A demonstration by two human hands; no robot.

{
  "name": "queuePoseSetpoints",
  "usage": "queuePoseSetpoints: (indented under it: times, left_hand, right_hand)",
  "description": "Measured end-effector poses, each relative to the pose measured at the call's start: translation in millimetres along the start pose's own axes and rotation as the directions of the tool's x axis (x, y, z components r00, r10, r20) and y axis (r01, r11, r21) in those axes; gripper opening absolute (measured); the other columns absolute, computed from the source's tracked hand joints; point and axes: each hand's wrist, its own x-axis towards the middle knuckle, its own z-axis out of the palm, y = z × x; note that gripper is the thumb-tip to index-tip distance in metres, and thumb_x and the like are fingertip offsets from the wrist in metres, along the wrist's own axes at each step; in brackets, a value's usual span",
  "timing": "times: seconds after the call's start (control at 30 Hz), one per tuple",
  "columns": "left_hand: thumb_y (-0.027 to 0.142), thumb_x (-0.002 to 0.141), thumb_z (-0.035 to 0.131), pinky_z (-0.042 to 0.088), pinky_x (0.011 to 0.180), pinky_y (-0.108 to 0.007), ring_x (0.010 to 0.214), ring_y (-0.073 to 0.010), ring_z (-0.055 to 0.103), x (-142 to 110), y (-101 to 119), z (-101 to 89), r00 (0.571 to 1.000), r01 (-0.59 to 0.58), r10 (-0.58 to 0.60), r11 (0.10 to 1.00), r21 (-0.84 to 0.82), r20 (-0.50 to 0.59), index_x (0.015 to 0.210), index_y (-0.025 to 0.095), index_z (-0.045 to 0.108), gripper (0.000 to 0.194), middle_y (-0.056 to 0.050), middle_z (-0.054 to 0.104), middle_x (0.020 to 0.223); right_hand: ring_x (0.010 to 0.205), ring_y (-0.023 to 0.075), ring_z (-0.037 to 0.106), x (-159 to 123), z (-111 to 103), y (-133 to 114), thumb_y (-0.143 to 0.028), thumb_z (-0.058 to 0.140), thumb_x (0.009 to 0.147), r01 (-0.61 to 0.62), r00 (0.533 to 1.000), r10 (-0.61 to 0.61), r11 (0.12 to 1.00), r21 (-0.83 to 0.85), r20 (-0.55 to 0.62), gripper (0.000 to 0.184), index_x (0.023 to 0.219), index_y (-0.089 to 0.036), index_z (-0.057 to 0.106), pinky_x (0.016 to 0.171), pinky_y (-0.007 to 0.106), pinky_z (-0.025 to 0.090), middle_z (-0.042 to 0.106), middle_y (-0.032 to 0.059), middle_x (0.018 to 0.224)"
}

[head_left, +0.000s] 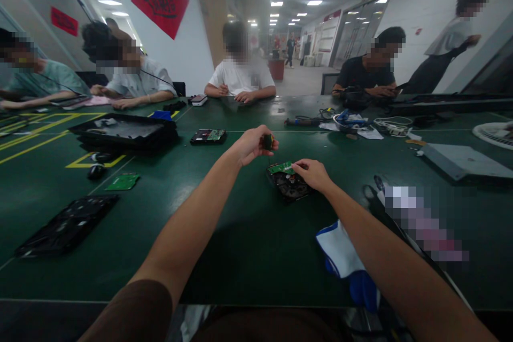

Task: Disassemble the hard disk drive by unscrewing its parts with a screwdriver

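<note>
A hard drive [294,191] with a dark underside lies on the green table in front of me, and a green circuit board [281,168] rests over its far edge. My left hand [253,146] is closed around the dark and yellow handle of a screwdriver [268,142], held above the board. Its thin shaft points down toward the board; whether the tip touches a screw is too small to tell. My right hand [315,173] pinches the right end of the circuit board between thumb and fingers.
Another drive [208,137], a black tray [124,131], a loose green board [123,181] and a black plastic part [66,224] lie leftward. On the right are blue-white gloves [342,251], cables [348,119] and a grey metal case [468,160]. Several people sit across the table.
</note>
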Motion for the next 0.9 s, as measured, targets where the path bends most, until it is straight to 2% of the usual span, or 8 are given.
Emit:
queuePoseSetpoints:
  times: [0.13,0.27,0.4,0.53,0.63,0.73,0.9]
  left_hand:
    - [0.027,0.083,0.057,0.048,0.056,-0.024,0.068,-0.0145,0.059,1.6,0.9,-2.6,0.993,-0.075,0.085,0.991,0.113,-0.087,0.083,0.012,0.070,0.020,-0.010,0.064,0.078]
    - [0.029,0.085,0.059,0.050,0.060,-0.028,0.072,-0.0173,0.063,-0.2,0.5,-0.1,0.999,-0.030,0.031,0.999,0.030,-0.014,0.091,0.013,0.067,0.019,-0.012,0.067,0.081]
    - [0.028,0.084,0.058,0.053,0.064,-0.030,0.077,-0.0196,0.066,0.4,-2.6,3.7,0.999,0.022,-0.020,0.996,-0.086,0.030,0.088,0.014,0.062,0.015,-0.014,0.070,0.085]
    - [0.030,0.085,0.057,0.051,0.061,-0.027,0.073,-0.0174,0.063,1.4,-3.6,3.6,0.999,-0.033,0.034,0.999,0.011,-0.026,0.085,0.011,0.068,0.022,-0.012,0.067,0.079]
    - [0.032,0.085,0.059,0.050,0.059,-0.027,0.072,-0.0174,0.063,-0.3,-2.3,3.1,0.998,-0.064,0.066,0.995,0.081,-0.018,0.089,0.011,0.070,0.025,-0.011,0.065,0.077]
    - [0.031,0.084,0.059,0.052,0.061,-0.030,0.074,-0.0201,0.066,-2.1,-0.9,3.7,0.999,-0.049,0.049,0.998,0.042,0.001,0.094,0.012,0.065,0.022,-0.012,0.067,0.078]
    - [0.027,0.084,0.057,0.054,0.065,-0.032,0.077,-0.0206,0.066,-0.6,-0.8,3.3,1.000,-0.018,0.018,0.999,-0.030,0.005,0.085,0.015,0.059,0.012,-0.014,0.070,0.084]
  right_hand:
    - [0.096,0.0219,0.068,0.4,0.1,0.2,-0.049,0.057,0.094,-0.001,1.000,0.001,1.000,-0.012,0.009,0.033,0.100,-0.024,0.078,0.082,0.031,0.049,0.075,0.0045,0.108]
    - [0.096,0.0219,0.068,0.4,-0.1,0.3,-0.048,0.057,0.094,-0.007,1.000,0.007,1.000,-0.016,0.009,0.033,0.100,-0.024,0.078,0.083,0.031,0.049,0.075,0.0048,0.108]
    - [0.097,0.0217,0.068,0.4,-0.5,-0.1,-0.048,0.057,0.094,-0.003,1.000,0.003,1.000,-0.018,0.013,0.032,0.101,-0.025,0.078,0.084,0.031,0.049,0.075,0.0047,0.108]
    - [0.097,0.0213,0.068,0.8,0.0,-0.4,-0.046,0.056,0.095,0.007,1.000,-0.007,1.000,-0.026,0.013,0.031,0.100,-0.024,0.077,0.084,0.031,0.049,0.075,0.0049,0.108]
    - [0.096,0.0211,0.068,0.8,0.3,-0.6,-0.046,0.056,0.095,0.009,1.000,-0.009,1.000,-0.030,0.011,0.031,0.101,-0.024,0.077,0.084,0.031,0.049,0.075,0.0050,0.108]
    - [0.094,0.0210,0.068,0.2,0.0,-1.3,-0.046,0.056,0.095,0.012,1.000,-0.011,0.999,-0.032,0.004,0.031,0.101,-0.023,0.077,0.085,0.032,0.049,0.075,0.0053,0.107]
    - [0.095,0.0214,0.068,-0.2,-0.6,-2.0,-0.046,0.057,0.095,0.004,1.000,-0.004,1.000,-0.017,-0.002,0.030,0.100,-0.024,0.077,0.084,0.032,0.050,0.075,0.0050,0.107]
